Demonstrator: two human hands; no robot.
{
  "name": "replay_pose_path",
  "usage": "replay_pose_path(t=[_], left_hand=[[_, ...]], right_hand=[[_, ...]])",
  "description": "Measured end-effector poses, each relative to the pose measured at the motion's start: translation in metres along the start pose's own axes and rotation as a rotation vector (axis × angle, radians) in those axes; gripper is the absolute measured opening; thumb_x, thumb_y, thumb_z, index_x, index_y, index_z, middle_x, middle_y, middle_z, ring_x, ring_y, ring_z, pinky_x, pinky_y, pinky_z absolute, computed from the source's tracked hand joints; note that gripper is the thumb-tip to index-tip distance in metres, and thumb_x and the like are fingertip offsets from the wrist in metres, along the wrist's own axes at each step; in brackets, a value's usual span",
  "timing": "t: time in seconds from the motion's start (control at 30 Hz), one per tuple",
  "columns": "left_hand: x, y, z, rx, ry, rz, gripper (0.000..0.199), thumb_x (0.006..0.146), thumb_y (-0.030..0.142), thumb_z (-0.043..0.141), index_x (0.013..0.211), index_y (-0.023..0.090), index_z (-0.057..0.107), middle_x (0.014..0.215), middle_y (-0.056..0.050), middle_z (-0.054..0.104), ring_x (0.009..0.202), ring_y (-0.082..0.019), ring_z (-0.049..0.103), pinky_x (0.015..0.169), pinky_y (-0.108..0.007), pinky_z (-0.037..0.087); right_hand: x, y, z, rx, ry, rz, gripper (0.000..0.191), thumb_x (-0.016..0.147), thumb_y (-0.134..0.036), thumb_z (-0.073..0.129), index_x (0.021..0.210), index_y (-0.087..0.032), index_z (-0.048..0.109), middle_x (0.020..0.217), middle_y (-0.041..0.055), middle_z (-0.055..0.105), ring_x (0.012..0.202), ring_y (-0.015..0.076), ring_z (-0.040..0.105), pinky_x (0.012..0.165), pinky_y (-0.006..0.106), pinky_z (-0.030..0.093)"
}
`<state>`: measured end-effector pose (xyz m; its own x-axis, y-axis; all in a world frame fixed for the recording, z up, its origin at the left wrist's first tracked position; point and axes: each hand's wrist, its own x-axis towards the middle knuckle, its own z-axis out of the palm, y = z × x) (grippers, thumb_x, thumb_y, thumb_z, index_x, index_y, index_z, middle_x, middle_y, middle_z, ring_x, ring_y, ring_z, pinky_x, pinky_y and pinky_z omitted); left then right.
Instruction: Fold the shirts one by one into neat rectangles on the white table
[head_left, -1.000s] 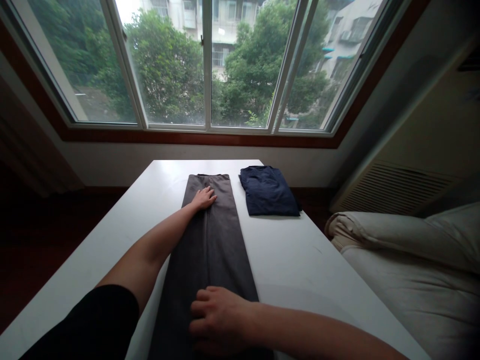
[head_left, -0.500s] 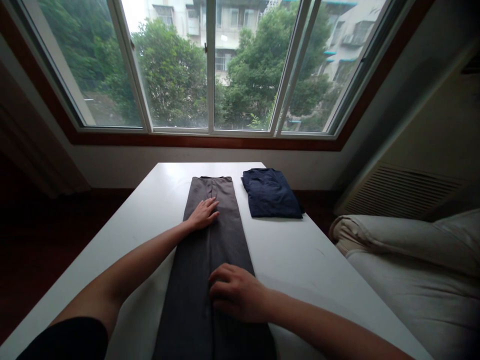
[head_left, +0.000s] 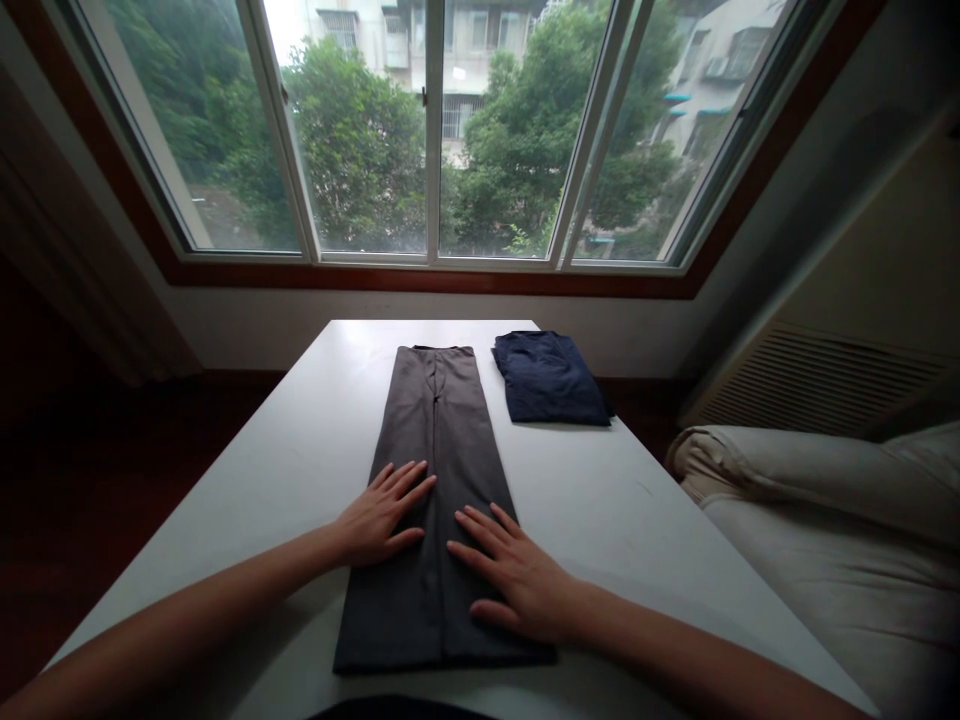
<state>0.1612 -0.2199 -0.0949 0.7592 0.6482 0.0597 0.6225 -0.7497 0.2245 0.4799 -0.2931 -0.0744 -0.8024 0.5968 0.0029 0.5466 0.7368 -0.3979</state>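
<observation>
A pair of dark grey trousers (head_left: pixel 442 420) lies lengthwise on the white table (head_left: pixel 315 420), waistband at the far end and a straight edge close to me. My left hand (head_left: pixel 386 515) rests flat on the left leg of the trousers, fingers spread and pointing away. Slightly nearer, my right hand (head_left: pixel 517 575) lies on the right leg, its fingers also spread. Neither hand grips the cloth. Beyond my right hand, a folded dark navy garment (head_left: pixel 553 378) sits at the table's far right edge.
A wide window (head_left: pixel 431 140) with a reddish-brown frame rises behind the table. To the right stands a pale sofa (head_left: pixel 825 540) close to the table's edge, with a slatted vent panel (head_left: pixel 817 375) behind it. A curtain (head_left: pixel 82 260) hangs at the left.
My left hand has slid back toward me along the trousers. My right hand has opened from a curled shape and flattened. The near edge of the trousers now shows in view.
</observation>
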Motion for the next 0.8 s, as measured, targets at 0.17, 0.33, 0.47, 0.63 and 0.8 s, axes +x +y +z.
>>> replay_pose_path(t=[0.17, 0.33, 0.47, 0.63, 0.8], left_hand=[[-0.039, 0.044, -0.009, -0.039, -0.078, 0.196, 0.085, 0.101, 0.05, 0.06, 0.17, 0.034, 0.013, 0.176, -0.009, 0.009, 0.162, -0.034, 0.015, 0.129, -0.06, 0.015], [-0.06, 0.06, -0.018, -0.07, -0.114, 0.243, 0.08, 0.103, 0.045, 0.055, 0.17, 0.033, 0.013, 0.176, -0.009, 0.011, 0.161, -0.032, 0.018, 0.13, -0.058, 0.016], [-0.072, 0.069, -0.025, -0.083, -0.106, 0.245, 0.087, 0.101, 0.047, 0.058, 0.171, 0.03, 0.01, 0.176, -0.011, 0.014, 0.16, -0.033, 0.023, 0.129, -0.058, 0.02], [-0.092, 0.084, -0.026, -0.058, -0.061, 0.225, 0.085, 0.089, 0.044, 0.072, 0.163, 0.028, 0.033, 0.161, -0.013, 0.045, 0.143, -0.035, 0.045, 0.121, -0.054, 0.037], [-0.118, 0.086, -0.027, 0.094, -0.053, 0.061, 0.03, 0.088, 0.013, 0.065, 0.115, 0.024, 0.062, 0.106, -0.006, 0.068, 0.097, -0.026, 0.061, 0.09, -0.039, 0.048]], right_hand=[[-0.012, -0.005, 0.003, -0.013, -0.048, 0.03, 0.08, 0.099, -0.058, 0.061, 0.167, -0.029, 0.029, 0.174, 0.0144, 0.015, 0.162, 0.0343, 0.011, 0.128, 0.064, 0.006], [-0.029, -0.013, 0.007, -0.051, -0.004, 0.088, 0.075, 0.099, -0.054, 0.062, 0.165, -0.028, 0.036, 0.174, 0.0141, 0.02, 0.161, 0.0341, 0.016, 0.128, 0.063, 0.01], [-0.048, -0.026, 0.01, -0.073, 0.108, 0.07, 0.061, 0.095, -0.046, 0.067, 0.15, -0.023, 0.057, 0.161, 0.0162, 0.045, 0.15, 0.033, 0.039, 0.124, 0.057, 0.028], [-0.066, -0.044, 0.025, -0.094, 0.331, 0.051, 0.028, 0.092, -0.031, 0.065, 0.117, -0.019, 0.069, 0.119, 0.0132, 0.067, 0.11, 0.027, 0.06, 0.096, 0.043, 0.051], [-0.07, -0.052, 0.036, -0.123, 0.497, 0.107, 0.017, 0.096, -0.013, 0.05, 0.093, -0.02, 0.064, 0.087, 0.0054, 0.062, 0.084, 0.0204, 0.055, 0.076, 0.033, 0.046]])
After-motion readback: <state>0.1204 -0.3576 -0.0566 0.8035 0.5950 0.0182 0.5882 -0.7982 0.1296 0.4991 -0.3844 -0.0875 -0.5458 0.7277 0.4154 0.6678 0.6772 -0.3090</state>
